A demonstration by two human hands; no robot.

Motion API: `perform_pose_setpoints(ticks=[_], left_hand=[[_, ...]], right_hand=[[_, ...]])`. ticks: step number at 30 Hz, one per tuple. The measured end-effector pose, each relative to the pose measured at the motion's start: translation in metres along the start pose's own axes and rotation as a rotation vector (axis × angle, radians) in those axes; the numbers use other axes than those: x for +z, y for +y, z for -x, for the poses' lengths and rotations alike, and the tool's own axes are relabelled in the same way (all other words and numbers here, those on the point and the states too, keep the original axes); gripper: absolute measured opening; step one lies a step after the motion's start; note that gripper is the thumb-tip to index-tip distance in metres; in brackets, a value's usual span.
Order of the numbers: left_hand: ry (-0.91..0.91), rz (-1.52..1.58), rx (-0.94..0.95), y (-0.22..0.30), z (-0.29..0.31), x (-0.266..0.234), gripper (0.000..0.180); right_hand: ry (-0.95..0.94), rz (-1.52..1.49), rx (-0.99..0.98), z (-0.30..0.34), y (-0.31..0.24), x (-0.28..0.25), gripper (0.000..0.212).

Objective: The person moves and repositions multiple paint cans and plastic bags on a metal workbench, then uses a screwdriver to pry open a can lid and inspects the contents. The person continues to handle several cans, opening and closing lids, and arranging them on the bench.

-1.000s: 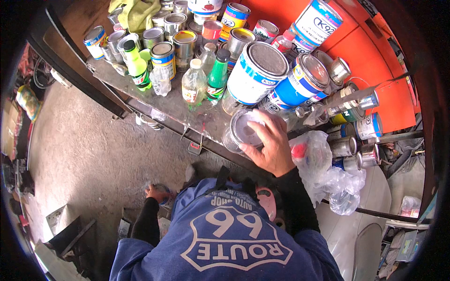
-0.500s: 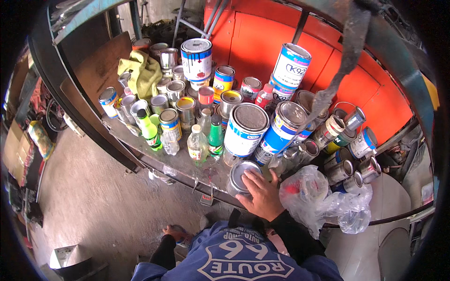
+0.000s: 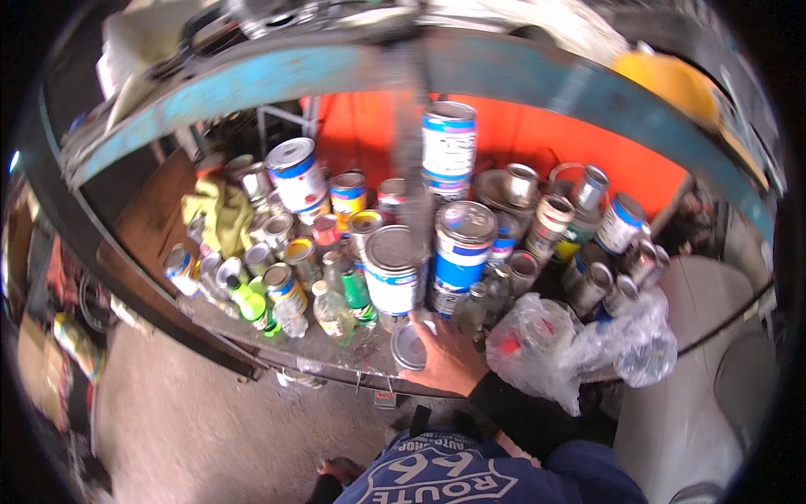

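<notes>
At the front edge of the shelf stands a small metal paint can with a flat grey lid [image 3: 409, 347]. My right hand [image 3: 451, 359] is closed around its right side, one finger along the far rim and the thumb at the near rim. Just behind it is a larger paint can [image 3: 392, 277] with a white and blue label. A blue and white can [image 3: 463, 256] stands to the right of that one. Low beside my body hangs my left hand [image 3: 340, 469], blurred and partly hidden, so its fingers cannot be made out.
Plastic bottles, among them a green bottle [image 3: 358, 298], line the shelf's front left. Many cans crowd behind, with a yellow-green cloth [image 3: 217, 214]. Clear plastic bags [image 3: 537, 349] lie right of my hand. A blue metal beam [image 3: 277, 80] and a blurred upright strip [image 3: 411, 168] cross in front.
My view has tilted upward, bringing the blue beam into sight. My right hand has shifted from lying over the small can's lid to gripping its side.
</notes>
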State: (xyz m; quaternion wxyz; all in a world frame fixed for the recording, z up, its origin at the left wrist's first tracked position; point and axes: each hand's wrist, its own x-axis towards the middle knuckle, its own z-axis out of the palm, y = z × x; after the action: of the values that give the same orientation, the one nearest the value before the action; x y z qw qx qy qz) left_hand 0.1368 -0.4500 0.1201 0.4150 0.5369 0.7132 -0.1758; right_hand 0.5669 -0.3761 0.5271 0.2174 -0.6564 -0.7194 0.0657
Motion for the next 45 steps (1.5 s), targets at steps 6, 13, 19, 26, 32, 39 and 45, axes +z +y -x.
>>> perform_pose_setpoints(ticks=[6,13,19,26,32,39,45], left_hand=[[0.076,-0.080,0.070,0.001,-0.014,-0.025,0.114],[0.101,-0.119,0.103,0.008,-0.019,-0.044,0.114],[0.109,-0.127,0.125,0.017,-0.018,-0.045,0.114],[0.116,-0.113,0.117,0.021,-0.005,-0.032,0.114],[0.116,-0.117,0.112,0.031,0.002,-0.017,0.115],[0.103,-0.148,0.164,0.074,-0.009,-0.006,0.115],[0.093,-0.198,0.236,0.111,-0.021,-0.013,0.115]], right_hand=[[0.135,-0.145,-0.080,0.010,-0.001,-0.012,0.106],[0.160,-0.537,-0.141,0.039,0.026,-0.133,0.107],[0.486,-0.381,0.079,0.069,0.111,-0.252,0.110],[0.869,0.048,0.273,0.056,0.225,-0.332,0.107],[0.775,-0.305,0.322,0.052,0.282,-0.346,0.122],[0.675,0.019,0.430,0.043,0.290,-0.287,0.116],[0.526,0.240,0.448,0.048,0.291,-0.264,0.101]])
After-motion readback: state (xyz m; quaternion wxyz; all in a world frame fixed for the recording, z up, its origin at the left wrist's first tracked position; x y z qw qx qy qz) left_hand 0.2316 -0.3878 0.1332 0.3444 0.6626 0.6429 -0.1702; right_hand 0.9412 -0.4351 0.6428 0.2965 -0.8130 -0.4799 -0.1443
